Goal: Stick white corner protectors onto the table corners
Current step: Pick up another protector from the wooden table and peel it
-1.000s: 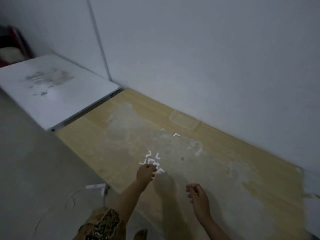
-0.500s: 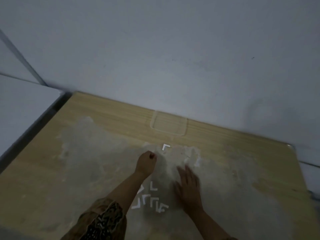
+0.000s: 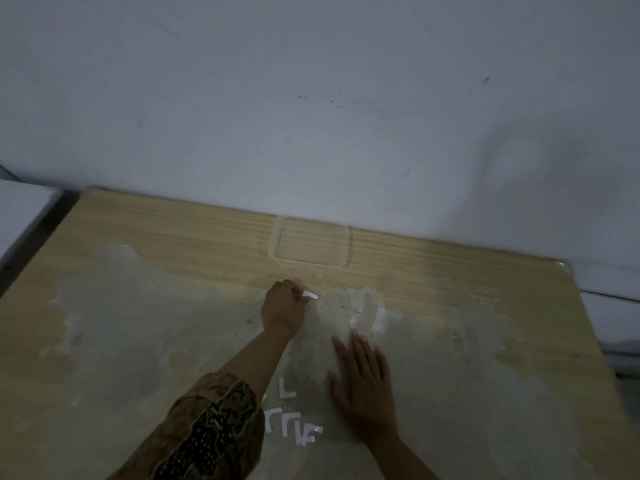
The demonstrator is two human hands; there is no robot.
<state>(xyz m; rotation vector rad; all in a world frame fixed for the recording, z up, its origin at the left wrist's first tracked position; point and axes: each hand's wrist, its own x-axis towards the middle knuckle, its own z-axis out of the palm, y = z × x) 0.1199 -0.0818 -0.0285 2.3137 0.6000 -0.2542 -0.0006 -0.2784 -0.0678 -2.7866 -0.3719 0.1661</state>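
Observation:
A light wooden table (image 3: 138, 244) with a grey dusty patch fills the lower view. My left hand (image 3: 284, 306) reaches far forward and pinches a single white corner protector (image 3: 310, 294) lying near the table's middle. My right hand (image 3: 363, 386) rests flat on the dusty surface with its fingers straight and spread. Several more white L-shaped corner protectors (image 3: 294, 427) lie in a loose group close to me, between my two forearms.
A clear shallow plastic tray (image 3: 309, 245) stands at the table's back edge against the grey wall. A white table (image 3: 17, 209) adjoins on the left across a dark gap. The table's right rear corner (image 3: 564, 266) has a clear cover.
The view has swung right and closer to the table. My left hand moved from the group of protectors forward to the single one and pinched it. My right hand flattened onto the table.

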